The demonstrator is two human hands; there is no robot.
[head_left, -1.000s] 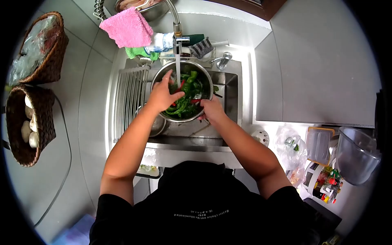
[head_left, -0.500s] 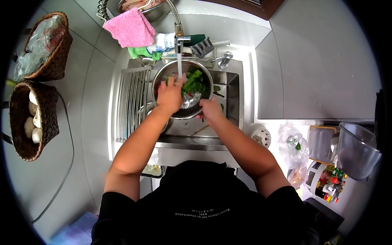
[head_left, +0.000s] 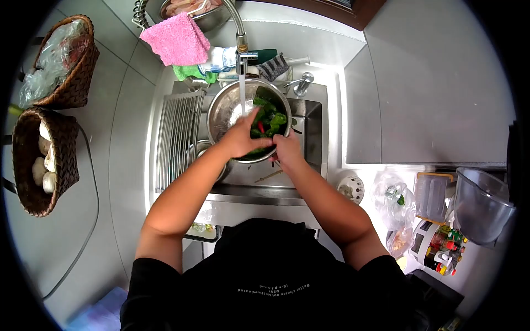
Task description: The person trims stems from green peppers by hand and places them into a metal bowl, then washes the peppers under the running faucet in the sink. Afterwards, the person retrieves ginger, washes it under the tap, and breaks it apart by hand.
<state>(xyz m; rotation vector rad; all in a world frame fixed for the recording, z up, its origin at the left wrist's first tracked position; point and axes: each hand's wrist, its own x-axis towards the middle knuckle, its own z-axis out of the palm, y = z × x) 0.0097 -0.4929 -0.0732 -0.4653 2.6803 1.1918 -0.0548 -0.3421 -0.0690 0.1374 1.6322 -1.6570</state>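
A round metal bowl (head_left: pixel 217 105) is held over the sink (head_left: pixel 314 132), under a running stream of water (head_left: pixel 242 94). Green peppers (head_left: pixel 271 118) with a bit of red among them lie gathered on its right side. My left hand (head_left: pixel 242 138) reaches into the bowl, thumb and fingers apart, against the near edge of the peppers; some fingertips are hidden. At the lower right rim, my right hand (head_left: pixel 287 149) grips the bowl, fingers beneath it and thumb near the edge.
A metal drying rack (head_left: pixel 179 138) covers the sink's left side. The faucet (head_left: pixel 241 44) hangs above the bowl, beside a pink cloth (head_left: pixel 178 39). Two woven baskets (head_left: pixel 69 149) stand far left. Plastic bags (head_left: pixel 393 201) and a clear container (head_left: pixel 480 204) are at right.
My left hand has moved down and right across the bowl. The peppers now sit bunched at the right, baring the bowl's left side under the water. My right hand stays on the rim.
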